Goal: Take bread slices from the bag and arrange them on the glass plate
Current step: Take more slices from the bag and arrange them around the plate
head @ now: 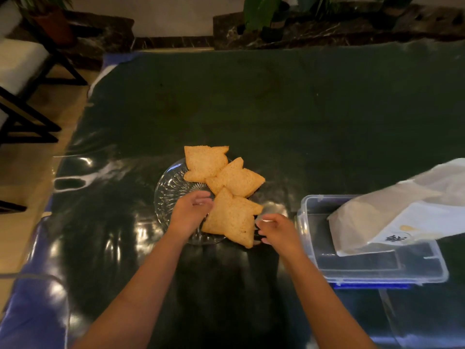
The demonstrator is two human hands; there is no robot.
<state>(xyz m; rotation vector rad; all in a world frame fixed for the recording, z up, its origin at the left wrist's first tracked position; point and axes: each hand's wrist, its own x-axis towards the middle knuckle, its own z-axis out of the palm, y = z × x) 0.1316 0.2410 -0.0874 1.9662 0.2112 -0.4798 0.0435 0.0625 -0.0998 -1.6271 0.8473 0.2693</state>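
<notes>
Three golden bread slices lie overlapping on the glass plate [167,192]: a far slice [205,162], a middle slice [237,178] and a near slice [231,217]. My left hand [190,212] touches the left edge of the near slice with curled fingers. My right hand [276,231] sits at that slice's right corner, fingers bent, close to or touching its edge. The bread bag [392,212], pale and translucent with dark print, rests to the right in a clear box. No slices are visible inside the bag.
The clear plastic box [377,270] with a blue underside stands at the right, close to my right hand. A dark glossy cloth [276,109] covers the table. A chair [22,79] is at the far left, and plants stand on a ledge behind.
</notes>
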